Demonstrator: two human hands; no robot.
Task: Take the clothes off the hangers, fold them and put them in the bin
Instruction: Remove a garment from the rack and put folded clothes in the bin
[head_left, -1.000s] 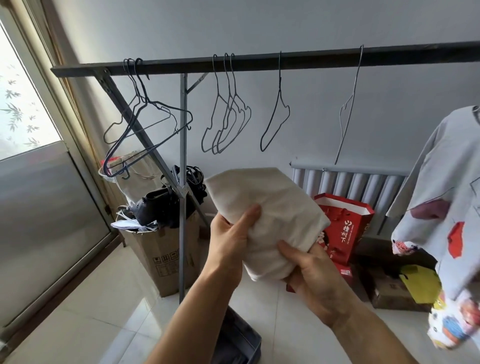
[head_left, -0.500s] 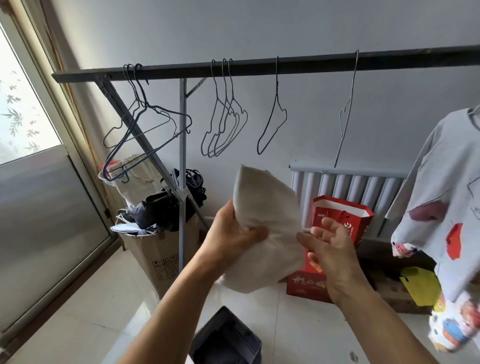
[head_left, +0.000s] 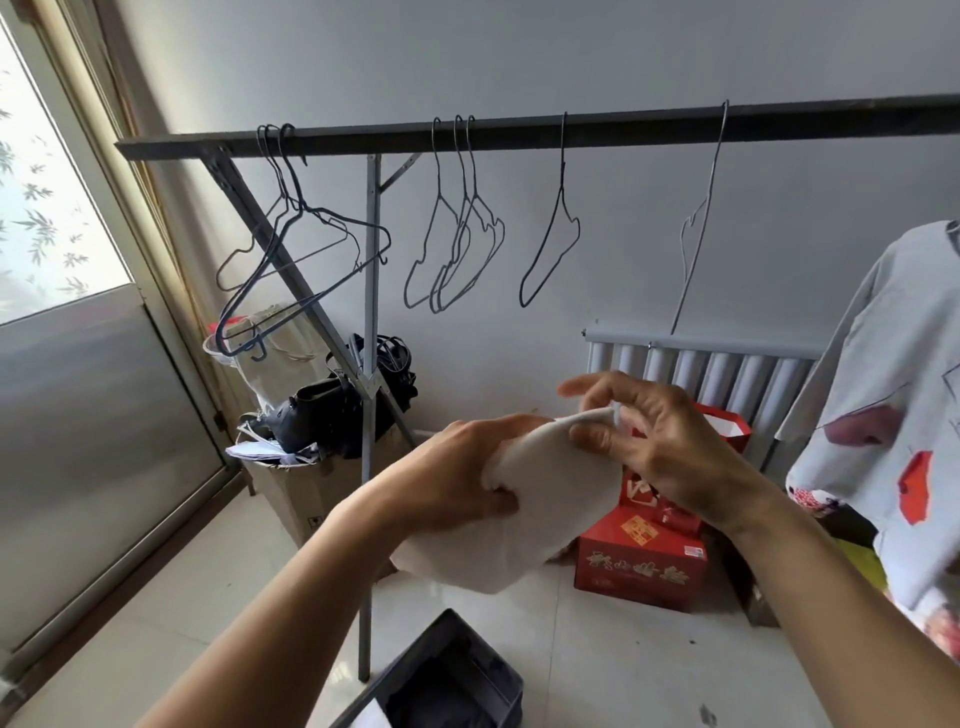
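Note:
A folded white cloth (head_left: 524, 514) hangs in front of me above the floor. My left hand (head_left: 467, 467) grips it from the left side. My right hand (head_left: 644, 436) pinches its top right corner between thumb and fingers. Below, at the bottom edge, sits a dark grey bin (head_left: 452, 680) with dark clothing inside. A dark metal rail (head_left: 519, 136) crosses the view with several empty wire hangers (head_left: 462, 249) on it. At the far right a white shirt with red prints (head_left: 893, 415) still hangs from the rail.
The rail's upright post (head_left: 368, 415) stands just left of the bin. A cardboard box (head_left: 296, 488) holding black bags is behind it. Red gift boxes (head_left: 639, 561) and a radiator (head_left: 727, 374) lie against the wall. A glass door (head_left: 78, 415) is at left.
My right hand had let go of the cloth half a second ago and now pinches its top corner. The cloth has dropped lower and turned flatter, toward the bin.

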